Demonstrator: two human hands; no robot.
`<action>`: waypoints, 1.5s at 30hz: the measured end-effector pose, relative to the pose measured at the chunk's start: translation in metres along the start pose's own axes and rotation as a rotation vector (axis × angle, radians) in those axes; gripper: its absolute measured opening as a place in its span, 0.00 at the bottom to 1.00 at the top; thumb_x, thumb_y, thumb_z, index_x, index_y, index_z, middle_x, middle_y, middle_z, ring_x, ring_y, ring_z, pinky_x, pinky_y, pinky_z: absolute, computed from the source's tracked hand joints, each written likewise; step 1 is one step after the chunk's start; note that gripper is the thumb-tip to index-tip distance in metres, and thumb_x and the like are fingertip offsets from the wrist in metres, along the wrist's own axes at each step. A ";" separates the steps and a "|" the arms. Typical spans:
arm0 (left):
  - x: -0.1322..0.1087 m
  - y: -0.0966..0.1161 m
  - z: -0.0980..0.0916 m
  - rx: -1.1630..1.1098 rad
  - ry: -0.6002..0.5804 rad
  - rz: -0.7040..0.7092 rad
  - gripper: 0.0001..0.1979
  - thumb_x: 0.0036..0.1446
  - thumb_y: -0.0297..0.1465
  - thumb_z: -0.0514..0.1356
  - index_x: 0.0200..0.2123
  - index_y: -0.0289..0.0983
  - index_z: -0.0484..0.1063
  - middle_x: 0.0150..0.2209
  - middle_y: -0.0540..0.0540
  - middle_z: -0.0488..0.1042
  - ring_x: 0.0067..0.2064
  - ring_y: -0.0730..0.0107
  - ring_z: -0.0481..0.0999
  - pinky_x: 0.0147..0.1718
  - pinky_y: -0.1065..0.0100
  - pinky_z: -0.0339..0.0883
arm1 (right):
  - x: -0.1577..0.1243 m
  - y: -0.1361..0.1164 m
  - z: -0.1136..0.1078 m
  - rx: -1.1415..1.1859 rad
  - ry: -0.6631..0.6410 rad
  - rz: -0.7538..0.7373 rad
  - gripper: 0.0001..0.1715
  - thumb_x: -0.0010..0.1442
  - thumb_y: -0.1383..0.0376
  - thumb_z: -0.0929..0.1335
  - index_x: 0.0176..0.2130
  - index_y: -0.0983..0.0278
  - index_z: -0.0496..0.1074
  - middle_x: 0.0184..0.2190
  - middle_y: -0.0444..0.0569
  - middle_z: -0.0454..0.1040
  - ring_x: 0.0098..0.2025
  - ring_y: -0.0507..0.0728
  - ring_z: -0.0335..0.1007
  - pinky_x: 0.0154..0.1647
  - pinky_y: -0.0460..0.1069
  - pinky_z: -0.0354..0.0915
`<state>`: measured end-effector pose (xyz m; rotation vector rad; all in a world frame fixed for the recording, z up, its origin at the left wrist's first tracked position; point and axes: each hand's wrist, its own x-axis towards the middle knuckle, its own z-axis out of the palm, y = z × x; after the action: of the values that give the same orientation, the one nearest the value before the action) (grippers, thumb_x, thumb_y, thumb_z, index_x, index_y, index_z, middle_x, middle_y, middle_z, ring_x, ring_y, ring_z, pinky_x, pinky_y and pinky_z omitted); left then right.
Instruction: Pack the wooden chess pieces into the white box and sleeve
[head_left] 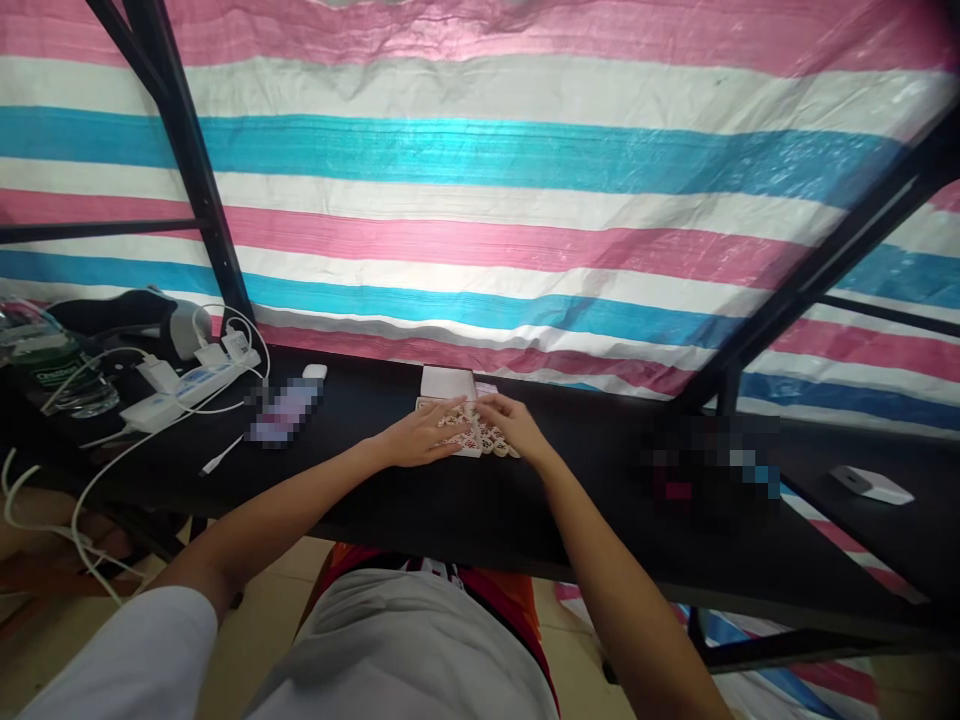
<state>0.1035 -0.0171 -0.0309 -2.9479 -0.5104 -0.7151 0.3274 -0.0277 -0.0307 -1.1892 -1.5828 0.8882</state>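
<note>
A small white box [448,382] with its lid raised stands on the black table [360,510]. Round, cream Chinese chess pieces [489,442] with dark and red markings lie in it and just right of it. My left hand [420,436] rests over the box's left side, fingers stretched and spread across the pieces. From the right, my right hand [521,428] arches over the box's right edge, its fingers bent and close together among the pieces. Its thumb and whatever its fingertips pinch are hidden.
Left of the hands lie a blurred-out phone [286,412], a white case [314,371] and a cable end. Farther left are a power strip [191,392] with plugs and a plastic bottle [64,370]. A white device [871,485] lies far right. Striped sheeting [480,250] hangs behind.
</note>
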 end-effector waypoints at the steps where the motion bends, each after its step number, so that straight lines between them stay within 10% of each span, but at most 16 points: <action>1: -0.001 -0.004 0.001 -0.012 0.012 -0.031 0.20 0.65 0.37 0.46 0.57 0.38 0.64 0.61 0.38 0.57 0.62 0.60 0.54 0.59 0.57 0.52 | 0.001 0.003 -0.011 -0.060 0.085 0.007 0.20 0.51 0.52 0.66 0.36 0.65 0.72 0.29 0.47 0.74 0.29 0.53 0.67 0.33 0.48 0.64; 5: -0.004 -0.028 0.007 -0.049 0.053 -0.228 0.21 0.66 0.39 0.44 0.56 0.38 0.64 0.53 0.39 0.65 0.56 0.62 0.62 0.56 0.60 0.57 | 0.002 0.025 -0.062 -0.497 0.339 0.201 0.16 0.53 0.57 0.65 0.34 0.65 0.75 0.32 0.50 0.76 0.35 0.57 0.70 0.39 0.50 0.62; 10: -0.004 -0.046 0.020 -0.084 -0.030 -0.317 0.23 0.66 0.42 0.42 0.51 0.41 0.70 0.48 0.41 0.68 0.54 0.62 0.64 0.55 0.60 0.57 | 0.000 0.058 -0.092 -0.787 0.255 0.491 0.14 0.53 0.60 0.65 0.33 0.64 0.78 0.34 0.53 0.77 0.38 0.59 0.71 0.37 0.49 0.62; 31: -0.005 -0.043 0.021 0.143 -0.080 -0.243 0.21 0.65 0.42 0.44 0.54 0.46 0.68 0.46 0.41 0.71 0.51 0.61 0.65 0.52 0.58 0.54 | 0.002 0.052 -0.073 -0.651 0.130 0.361 0.13 0.54 0.62 0.62 0.32 0.64 0.74 0.28 0.48 0.77 0.29 0.54 0.70 0.35 0.48 0.61; 45: -0.002 -0.038 0.014 0.210 -0.181 -0.254 0.25 0.64 0.47 0.41 0.59 0.47 0.62 0.48 0.42 0.70 0.48 0.59 0.64 0.46 0.61 0.53 | 0.003 0.031 -0.034 -0.570 0.131 -0.002 0.16 0.54 0.58 0.62 0.36 0.63 0.73 0.25 0.44 0.71 0.27 0.53 0.63 0.32 0.48 0.60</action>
<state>0.0947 0.0202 -0.0451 -2.7910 -0.9254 -0.3844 0.3684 -0.0157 -0.0478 -1.5980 -1.7835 0.3454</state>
